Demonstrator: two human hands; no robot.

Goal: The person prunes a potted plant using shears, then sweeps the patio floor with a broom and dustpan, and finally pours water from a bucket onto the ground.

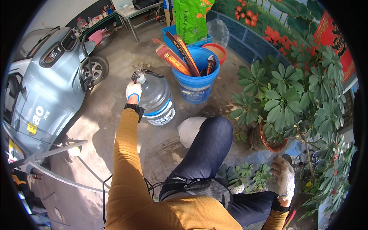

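My left hand (134,90), in a white knit glove with a blue cuff edge, reaches forward to the neck of a large clear plastic water bottle (156,93). Its fingers are closed around one black handle of a pair of pruning shears (141,70). The other handle sticks out to the right above the bottle, with both handles spread apart. The bottle stands upright on the concrete floor and has a blue and white label. My right hand (284,177), also gloved, hangs beside leafy branches at lower right. Its fingers are loosely bent and slightly apart, with nothing visible in them.
A blue bucket (198,92) with cardboard boxes in it stands right of the bottle. Behind are a red basin (221,51) and a green bag (191,23). A potted umbrella plant (280,106) spreads at right. A grey-blue vehicle (54,83) stands left; a metal bar (61,149) juts nearby.
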